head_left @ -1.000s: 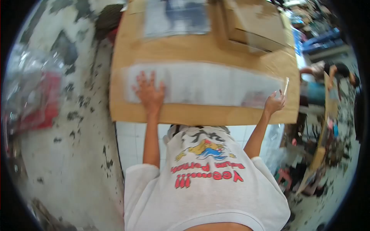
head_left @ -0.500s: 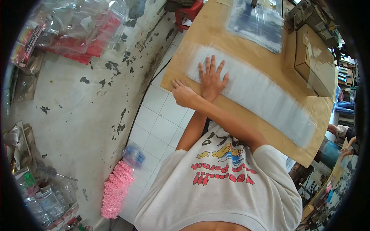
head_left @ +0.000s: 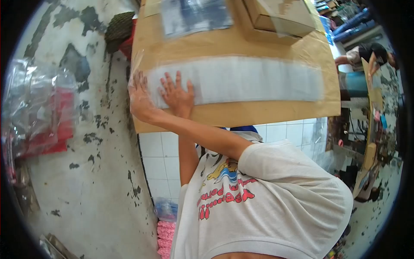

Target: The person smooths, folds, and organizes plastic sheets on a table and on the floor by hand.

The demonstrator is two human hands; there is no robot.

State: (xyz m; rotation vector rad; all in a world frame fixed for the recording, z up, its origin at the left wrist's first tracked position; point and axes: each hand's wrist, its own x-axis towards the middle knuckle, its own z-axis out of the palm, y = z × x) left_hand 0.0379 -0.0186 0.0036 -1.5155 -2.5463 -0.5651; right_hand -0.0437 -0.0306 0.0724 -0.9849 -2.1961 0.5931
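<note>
A long stack of clear plastic sheets [head_left: 254,80] lies across the brown-covered table [head_left: 241,113]. My left hand [head_left: 177,96] rests flat near the stack's left end, fingers spread. Crossing over my left forearm, my right arm reaches the table's left edge. There my right hand [head_left: 143,97] has its fingers stretched upward, just beyond the stack's end. A loose, crinkled clear film [head_left: 137,64] shows around those fingers; whether it lies over or under them is hard to see.
At the table's far side are plastic-wrapped dark sheets [head_left: 196,17] and a cardboard box [head_left: 280,19]. Plastic bags [head_left: 34,103] hang on the left wall. A pink bundle [head_left: 166,237] stands on the floor. Another person [head_left: 373,56] is at the far right.
My right hand went from the stack's right end to its left end, crossing over my left arm, and its fingers have since stretched out. My left hand stays on the stack. The view swung and returned.
</note>
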